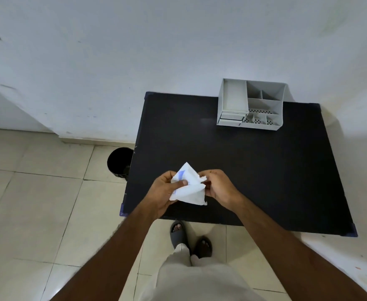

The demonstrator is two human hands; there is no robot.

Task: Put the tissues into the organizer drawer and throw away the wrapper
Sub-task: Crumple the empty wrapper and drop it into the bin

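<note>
The person is standing at the near edge of a black table (pixel 265 170), holding a white tissue pack (pixel 188 185) in both hands above the table's near-left corner. The left hand (pixel 163 192) is gripping the pack's left side, its thumb pressed onto a blue mark on the wrapper. The right hand (pixel 218 187) is pinching the pack's torn right edge between its fingertips. Whether the white sheet is wrapper or tissue cannot be told.

The grey organizer (pixel 252 104) is sitting at the table's far edge, at about 1 o'clock from the hands, well apart from them, its two small drawers (pixel 231 118) looking shut. A black bin (pixel 119 162) is standing on the tiled floor (pixel 37 203) at about 10 o'clock from the hands, just beside the table's left edge.
</note>
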